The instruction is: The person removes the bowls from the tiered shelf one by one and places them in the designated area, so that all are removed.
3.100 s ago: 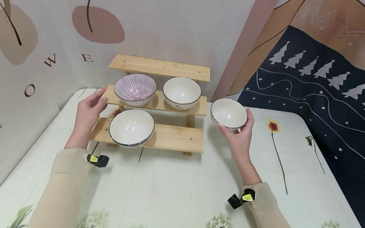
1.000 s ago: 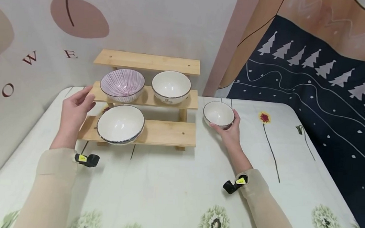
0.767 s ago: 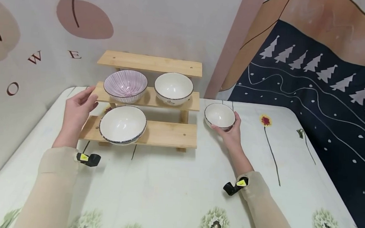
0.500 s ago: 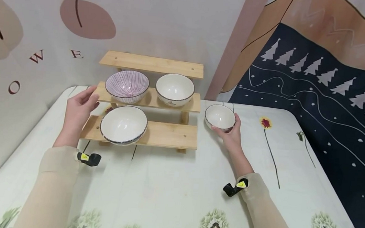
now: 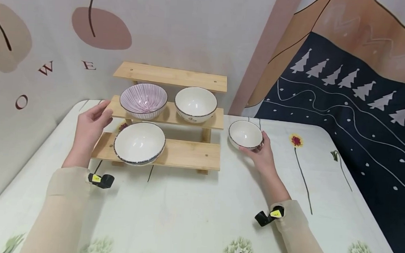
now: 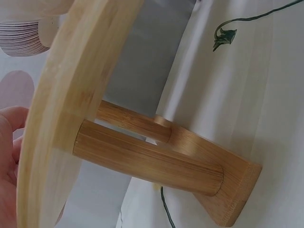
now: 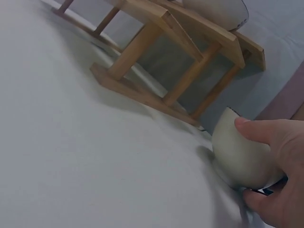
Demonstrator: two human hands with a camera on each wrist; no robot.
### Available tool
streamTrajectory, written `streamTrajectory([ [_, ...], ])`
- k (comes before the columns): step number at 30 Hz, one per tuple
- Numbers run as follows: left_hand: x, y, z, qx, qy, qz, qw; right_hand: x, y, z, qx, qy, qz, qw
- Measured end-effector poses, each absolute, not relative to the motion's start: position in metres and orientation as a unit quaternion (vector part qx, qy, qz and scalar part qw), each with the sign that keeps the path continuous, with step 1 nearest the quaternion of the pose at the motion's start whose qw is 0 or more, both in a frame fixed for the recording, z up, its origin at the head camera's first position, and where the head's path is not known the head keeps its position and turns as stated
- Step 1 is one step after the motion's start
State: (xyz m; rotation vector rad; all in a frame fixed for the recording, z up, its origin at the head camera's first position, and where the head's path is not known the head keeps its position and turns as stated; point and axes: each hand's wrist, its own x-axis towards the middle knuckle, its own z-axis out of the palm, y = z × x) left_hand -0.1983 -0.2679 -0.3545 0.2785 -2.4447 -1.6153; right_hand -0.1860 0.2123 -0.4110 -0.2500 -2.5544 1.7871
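Note:
At the left end of the wooden rack's middle shelf (image 5: 175, 116), my left hand (image 5: 89, 130) touches the board with loosely bent fingers; in the left wrist view the board (image 6: 71, 95) partly hides this hand (image 6: 8, 156). My right hand (image 5: 263, 156) holds a small white bowl (image 5: 245, 134) by its right side, thumb at the near rim. The right wrist view shows the bowl (image 7: 244, 154) upright, low at the tablecloth, between thumb and fingers of that hand (image 7: 285, 161). A purple-striped bowl (image 5: 143, 100) and a white bowl (image 5: 195, 104) stand on the middle shelf.
A larger white bowl (image 5: 139, 143) stands on the left part of the bottom shelf (image 5: 190, 154). The top shelf (image 5: 170, 76) is bare. Behind the rack is a printed curtain (image 5: 180, 29); a dark tree-patterned cloth (image 5: 354, 115) hangs at the right.
Compared with about three seconds ago, the small bowl is lower, down at the tablecloth, with my right hand still around it. My left hand stays at the shelf end; the head view has shifted slightly.

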Motion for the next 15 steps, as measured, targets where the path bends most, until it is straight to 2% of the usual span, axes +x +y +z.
streamTrajectory([
  [11, -0.201, -0.269, -0.356, 0.090, -0.827, -0.547, 0.097, -0.174, 0.222, -0.398, -0.110, -0.828, 0.549, 0.009],
  [15, -0.201, -0.270, -0.356, 0.095, -0.831, -0.539, 0.094, -0.169, 0.224, -0.393, -0.127, -0.835, 0.535, 0.027],
])
